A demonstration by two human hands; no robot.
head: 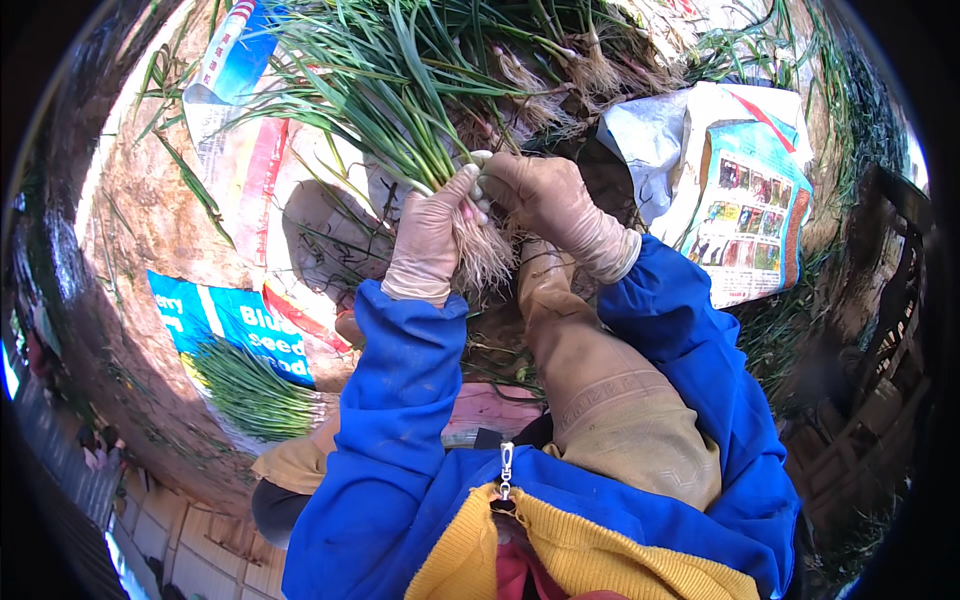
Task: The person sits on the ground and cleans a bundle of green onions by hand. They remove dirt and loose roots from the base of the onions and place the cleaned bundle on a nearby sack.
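Observation:
A bunch of leafy green garlic plants (427, 154) lies across my gloved left hand (431, 232), which grips it just above the bulbs. Leaves fan out to the upper left, while pale stringy roots (484, 255) hang below the fist. My gloved right hand (551, 202) meets the bunch from the right, with curled fingers closed at its bulb end; how many stems they pinch is hidden. Beyond both hands, more uprooted plants (596, 67) lie heaped with their roots showing. At lower left, a neatly aligned bundle of slender green plants (255, 390) rests on a printed sack.
Printed plastic sacks lie on the soil: one with blue panels (270, 330) at left, another, crumpled, with pictures (750, 202) at right. My muddy boot (555, 300) stands below the right hand. A slatted structure (877, 375) borders the right side. Loose leaves (199, 187) litter the ground.

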